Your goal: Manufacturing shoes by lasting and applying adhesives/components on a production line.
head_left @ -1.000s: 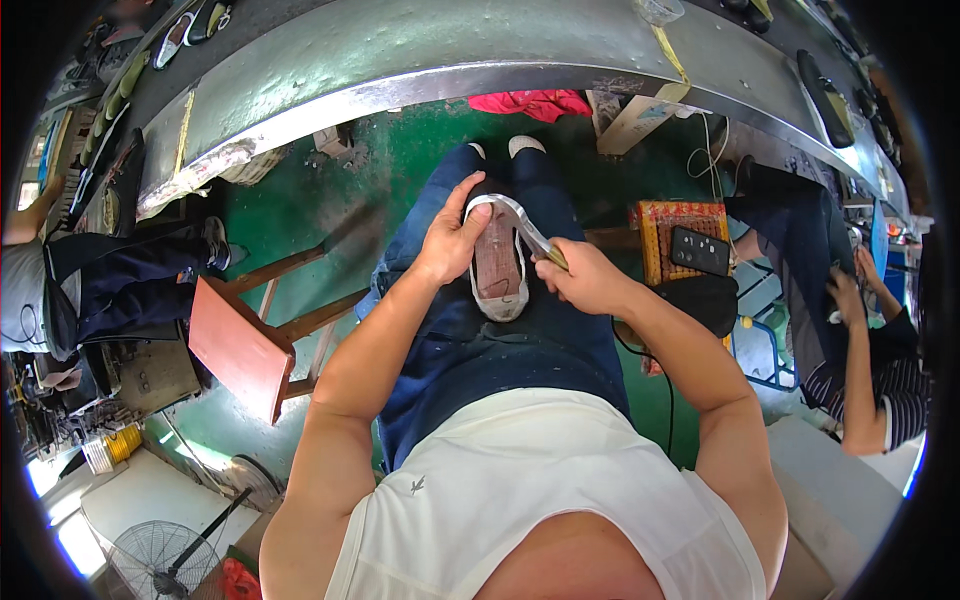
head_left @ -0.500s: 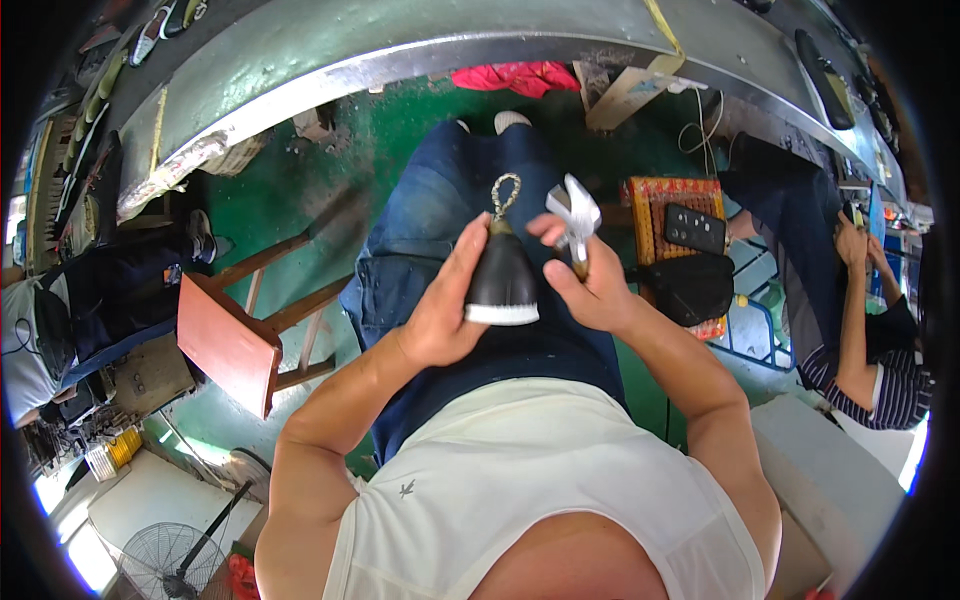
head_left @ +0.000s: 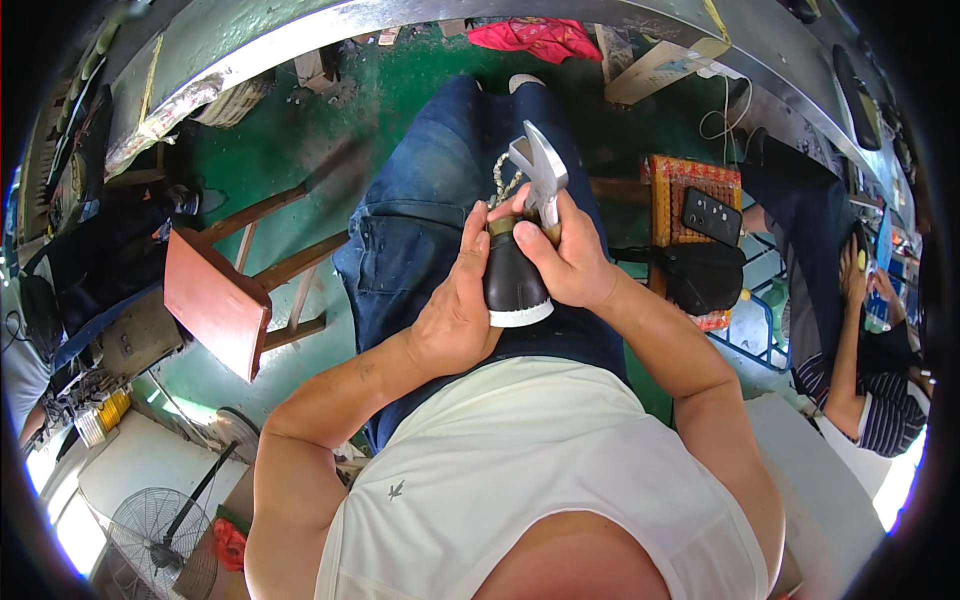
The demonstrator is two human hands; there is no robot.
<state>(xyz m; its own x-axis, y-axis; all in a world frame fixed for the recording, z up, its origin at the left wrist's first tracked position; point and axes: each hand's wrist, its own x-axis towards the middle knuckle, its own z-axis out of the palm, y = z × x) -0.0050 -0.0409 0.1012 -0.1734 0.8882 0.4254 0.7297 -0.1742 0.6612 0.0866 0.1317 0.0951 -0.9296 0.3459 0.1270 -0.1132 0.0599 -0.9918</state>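
Note:
A black shoe upper [head_left: 518, 283] with a white lower edge lies over my lap, its white end toward me. At its far end a pale twisted loop [head_left: 502, 182] sticks out. My left hand [head_left: 455, 295] grips the shoe upper from the left, thumb and fingers along its side. In my right hand [head_left: 575, 260] is a pair of shiny metal pincers [head_left: 544, 172], jaws pointing away from me. The right thumb rests on the shoe's right side and the fingertips meet the left ones near its far end. The palm hides much of the pincers' handles.
Beyond my knees runs a metal-edged workbench [head_left: 400, 14]. On the left is a stool [head_left: 215, 300]; to the right, a patterned seat [head_left: 665, 220] bears a phone [head_left: 712, 218] and a black pouch [head_left: 700, 280]. A co-worker [head_left: 870, 385] sits far right. A fan [head_left: 165, 545] stands lower left.
My right hand has brought the pincers left, from beside the shoe to over its far end, and its thumb now touches the shoe. The view has shifted slightly.

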